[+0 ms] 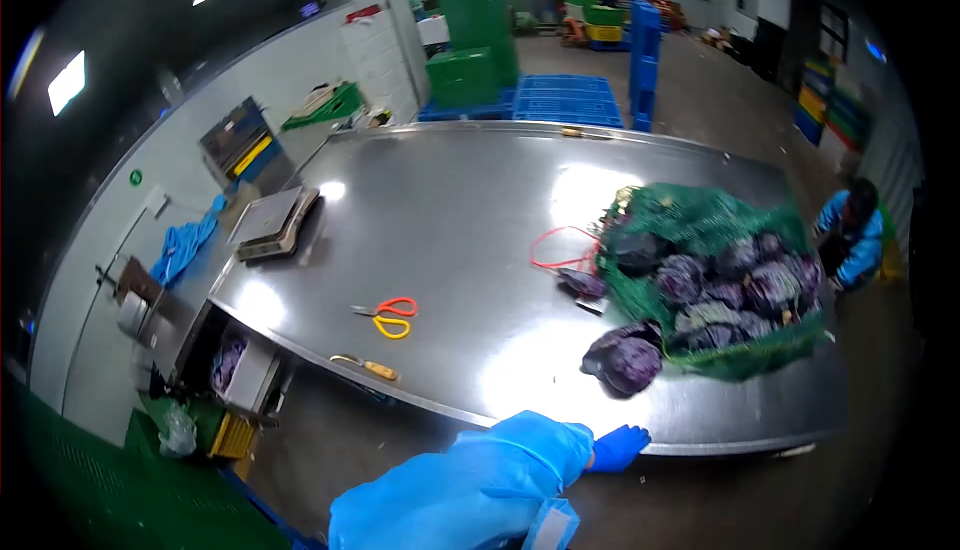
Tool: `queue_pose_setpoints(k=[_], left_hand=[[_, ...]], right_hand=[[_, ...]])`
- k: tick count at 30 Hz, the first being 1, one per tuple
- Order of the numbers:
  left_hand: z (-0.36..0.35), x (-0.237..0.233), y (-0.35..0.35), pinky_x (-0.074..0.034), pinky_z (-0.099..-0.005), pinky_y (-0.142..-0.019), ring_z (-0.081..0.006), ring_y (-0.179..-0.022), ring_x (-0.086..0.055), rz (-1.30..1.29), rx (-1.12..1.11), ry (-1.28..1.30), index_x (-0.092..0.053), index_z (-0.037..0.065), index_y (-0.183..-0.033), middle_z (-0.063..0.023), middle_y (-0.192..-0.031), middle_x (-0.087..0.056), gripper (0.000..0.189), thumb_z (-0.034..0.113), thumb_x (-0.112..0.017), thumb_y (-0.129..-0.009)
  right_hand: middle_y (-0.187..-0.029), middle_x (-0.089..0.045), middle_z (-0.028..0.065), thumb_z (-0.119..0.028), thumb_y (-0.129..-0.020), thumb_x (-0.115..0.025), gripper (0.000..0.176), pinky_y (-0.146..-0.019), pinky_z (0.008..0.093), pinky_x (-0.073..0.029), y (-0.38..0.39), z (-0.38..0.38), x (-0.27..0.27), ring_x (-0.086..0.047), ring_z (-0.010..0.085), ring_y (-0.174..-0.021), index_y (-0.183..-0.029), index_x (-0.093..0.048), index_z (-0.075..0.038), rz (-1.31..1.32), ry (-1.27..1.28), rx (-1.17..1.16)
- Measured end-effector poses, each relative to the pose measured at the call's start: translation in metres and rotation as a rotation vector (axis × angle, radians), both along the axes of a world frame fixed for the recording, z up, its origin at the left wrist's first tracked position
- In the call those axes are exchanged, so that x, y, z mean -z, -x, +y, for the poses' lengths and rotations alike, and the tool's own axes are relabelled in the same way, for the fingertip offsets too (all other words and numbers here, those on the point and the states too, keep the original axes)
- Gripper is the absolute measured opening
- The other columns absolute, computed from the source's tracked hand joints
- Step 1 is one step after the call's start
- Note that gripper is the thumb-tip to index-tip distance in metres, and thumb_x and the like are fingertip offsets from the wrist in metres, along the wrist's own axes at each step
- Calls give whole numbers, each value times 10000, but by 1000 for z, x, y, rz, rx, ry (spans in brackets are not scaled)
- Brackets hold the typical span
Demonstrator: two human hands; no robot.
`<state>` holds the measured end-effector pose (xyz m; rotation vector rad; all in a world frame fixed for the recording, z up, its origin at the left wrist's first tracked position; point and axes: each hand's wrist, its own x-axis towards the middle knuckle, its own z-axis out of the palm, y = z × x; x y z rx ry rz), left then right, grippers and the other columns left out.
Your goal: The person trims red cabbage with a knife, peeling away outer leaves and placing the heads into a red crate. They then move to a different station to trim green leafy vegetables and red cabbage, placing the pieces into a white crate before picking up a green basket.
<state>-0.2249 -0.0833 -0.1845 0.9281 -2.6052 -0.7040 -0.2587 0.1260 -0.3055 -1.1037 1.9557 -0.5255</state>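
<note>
My left hand [620, 448], in a blue glove, is at the table's near edge with its short-looking fingers pointing right. Nothing shows in it, and it appears open. A light-blue sleeve covers the arm. Just beyond the hand lies a loose red cabbage [625, 360]. More red cabbages [775, 288] fill a green mesh bag [690, 212], which is spread open on the right side of the table. Beside the bag are a red cord [545, 246] and a purple leaf piece [580, 282]. My right hand is out of view.
Scissors with red and yellow handles [392, 316] and a wooden-handled knife [368, 367] lie on the steel table [450, 220]. A weighing scale [278, 222] stands at the left. Another person [852, 235] is beyond the right edge. Blue pallets [567, 100] and green crates [462, 78] stand behind.
</note>
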Motion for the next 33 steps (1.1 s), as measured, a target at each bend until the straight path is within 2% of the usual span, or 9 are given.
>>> queue_pose_setpoints(k=[5,8,9,11,14,22,27,32,33], left_hand=[[-8,11,-13,-426,-435,-844,-374,-996,-514,84,98,-111,-452,-47,-1195,-224,-1147,-495,583,117,-581,-651],[-4,3,-49,-417,-453,-875,-395,-1020,-501,172,79,-342,-383,-7,-1293,-235,-1147,-485,655,212,-597,-714],[-6,-10,-72,-375,-466,-938,-407,-1113,-457,70,135,-403,-312,43,-1361,-228,-1268,-431,665,209,-580,-775],[-4,15,-110,-365,-465,-948,-395,-1132,-443,85,167,-421,-278,61,-1384,-225,-1280,-423,696,235,-591,-787],[-17,-29,-183,-321,-474,-992,-380,-1197,-391,-117,235,-534,-255,81,-1402,-207,-1321,-398,608,234,-498,-866],[-27,-31,-188,-296,-469,-1038,-398,-1259,-337,-141,316,-497,-283,85,-1388,-220,-1378,-337,556,154,-449,-863],[-36,-43,-190,-332,-448,-1018,-383,-1231,-380,-51,363,-615,-383,76,-1327,-222,-1351,-368,610,178,-597,-765],[-24,9,-189,-395,-438,-937,-381,-1137,-462,231,142,-542,-495,98,-1234,-219,-1230,-487,579,207,-640,-684],[-28,-19,-200,-372,-432,-971,-390,-1136,-458,215,125,-612,-491,85,-1242,-207,-1205,-504,586,204,-638,-688]], right_hand=[[-1037,-548,182,-259,-807,-549,360,-759,453,-435,-32,-54,-23,-527,351,-898,-1139,-560,-120,-1,0,-165],[-1049,-549,183,-262,-813,-544,351,-769,454,-435,-45,-77,-28,-528,354,-910,-1132,-564,-117,6,-18,-230],[-1053,-549,183,-262,-815,-542,348,-772,454,-435,-47,-83,-30,-529,355,-915,-1129,-565,-116,8,-25,-250],[-1060,-549,184,-264,-819,-538,342,-779,454,-435,-53,-96,-33,-529,357,-923,-1124,-568,-113,16,-39,-279],[-1072,-550,184,-267,-825,-532,334,-789,455,-435,-54,-111,-35,-530,360,-936,-1117,-572,-110,32,-61,-324],[-1103,-551,187,-274,-841,-517,316,-816,456,-435,-54,-135,-40,-533,367,-969,-1097,-582,-100,61,-97,-405],[-1122,-551,188,-278,-851,-507,309,-832,456,-435,-46,-138,-42,-535,372,-990,-1085,-589,-94,73,-94,-455],[-1141,-552,190,-282,-861,-498,303,-849,457,-435,-29,-111,-40,-536,377,-1011,-1072,-596,-88,58,-100,-437],[-1145,-552,190,-283,-863,-496,303,-852,457,-435,-26,-96,-41,-537,378,-1015,-1070,-597,-87,49,-108,-427]])
